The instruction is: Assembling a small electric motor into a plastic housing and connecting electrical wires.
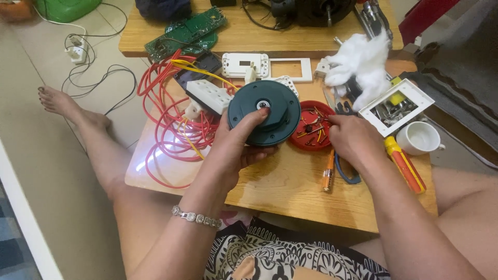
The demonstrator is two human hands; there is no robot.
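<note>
left hand in a firm grip around dark green round disc; right hand with fingertips pinched narrow inside red lid of small screws.

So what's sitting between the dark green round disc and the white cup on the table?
In the head view, between the dark green disc and the white cup lie the red dish of small screws and the right hand, its fingers reaching into that dish.
</note>
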